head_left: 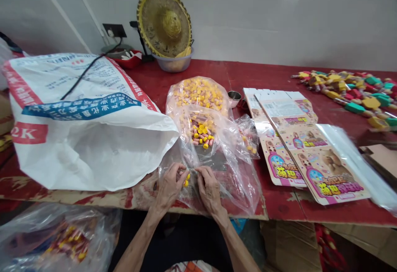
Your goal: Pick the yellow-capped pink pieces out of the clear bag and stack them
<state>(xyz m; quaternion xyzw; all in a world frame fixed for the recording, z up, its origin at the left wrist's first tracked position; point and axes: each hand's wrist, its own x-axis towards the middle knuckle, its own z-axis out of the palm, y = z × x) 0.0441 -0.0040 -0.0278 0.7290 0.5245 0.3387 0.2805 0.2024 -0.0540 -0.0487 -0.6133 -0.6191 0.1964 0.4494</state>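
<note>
Two yellow-capped tubes [185, 183] in left hand [169, 187]; right hand [210, 190] on plastic bag [229, 189].

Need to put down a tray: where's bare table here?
Red tabletop shows between the white woven sack and the plastic bag of yellow pieces, and between the printed card sheets and the coloured pieces. Crowded at the left hand and right hand.

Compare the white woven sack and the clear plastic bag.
The white woven sack is opaque and printed in red and blue; the clear plastic bag is see-through, showing yellow pieces. The sack is larger than the bag, its contents hidden. Both lie on the red table.
</note>
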